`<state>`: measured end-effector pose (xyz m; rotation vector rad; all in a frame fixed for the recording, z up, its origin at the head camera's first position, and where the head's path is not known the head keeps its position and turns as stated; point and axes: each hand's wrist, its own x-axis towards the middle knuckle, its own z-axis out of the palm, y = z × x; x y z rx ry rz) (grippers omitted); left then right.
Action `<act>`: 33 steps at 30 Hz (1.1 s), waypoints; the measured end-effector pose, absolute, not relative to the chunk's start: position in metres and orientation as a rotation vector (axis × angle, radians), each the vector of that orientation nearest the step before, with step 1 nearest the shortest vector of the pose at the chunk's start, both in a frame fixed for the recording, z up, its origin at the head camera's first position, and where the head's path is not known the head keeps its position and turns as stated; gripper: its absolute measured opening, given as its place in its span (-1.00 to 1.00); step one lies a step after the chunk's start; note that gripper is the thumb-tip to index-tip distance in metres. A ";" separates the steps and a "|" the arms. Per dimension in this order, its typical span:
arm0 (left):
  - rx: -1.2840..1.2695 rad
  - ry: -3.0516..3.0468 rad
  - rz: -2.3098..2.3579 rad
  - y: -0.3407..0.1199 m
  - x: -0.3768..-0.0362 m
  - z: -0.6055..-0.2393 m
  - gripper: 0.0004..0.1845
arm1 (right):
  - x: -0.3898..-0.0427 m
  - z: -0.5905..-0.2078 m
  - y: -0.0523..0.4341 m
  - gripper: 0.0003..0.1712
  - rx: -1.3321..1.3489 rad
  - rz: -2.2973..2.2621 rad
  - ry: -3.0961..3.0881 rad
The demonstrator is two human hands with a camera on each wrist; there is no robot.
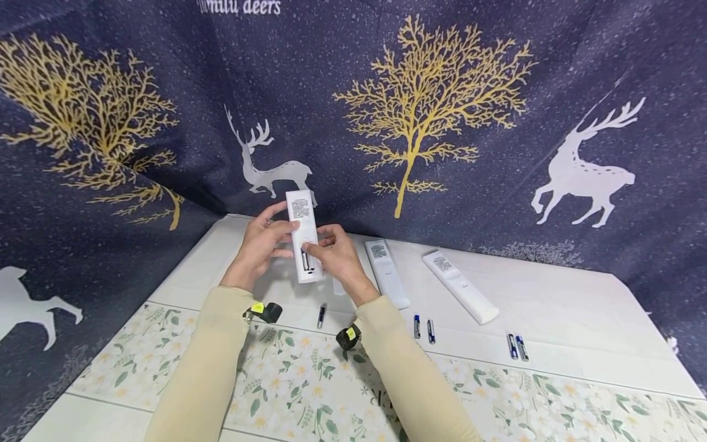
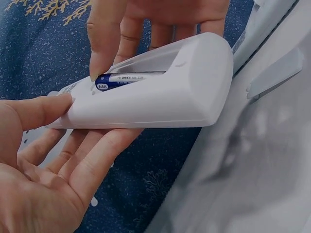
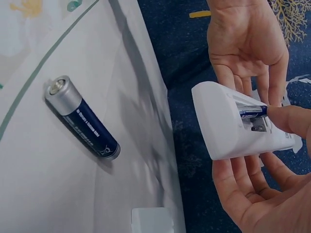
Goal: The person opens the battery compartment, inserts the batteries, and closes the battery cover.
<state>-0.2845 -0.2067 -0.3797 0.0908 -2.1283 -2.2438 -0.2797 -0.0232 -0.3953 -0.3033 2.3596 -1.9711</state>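
My left hand holds a white remote control upright above the table, thumb on its back and fingers behind. Its battery compartment faces me without a cover. Inside lies a blue and silver AAA battery. My right hand grips the remote's other side, its fingers behind and its thumb pressing on the battery's blue end. Below on the table lies a loose battery. A small white battery cover rests nearby, partly hidden by my right hand in the head view.
Two more white remotes lie face down to the right, one nearer and one farther. In front of them lie a pair of batteries and another pair. A dark printed cloth hangs behind the white table.
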 end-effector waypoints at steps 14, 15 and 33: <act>0.114 -2.062 -2.282 -0.212 -0.283 -0.375 -0.29 | -0.278 -0.397 -0.026 -0.47 -0.437 -1.951 2.501; 0.117 -2.060 -2.285 -0.212 -0.283 -0.375 -0.28 | -0.278 -0.397 -0.025 -0.46 -0.467 -1.936 2.524; 0.099 -2.059 -2.290 -0.214 -0.283 -0.375 -0.32 | -0.284 -0.400 -0.014 -0.18 -0.819 -1.838 2.532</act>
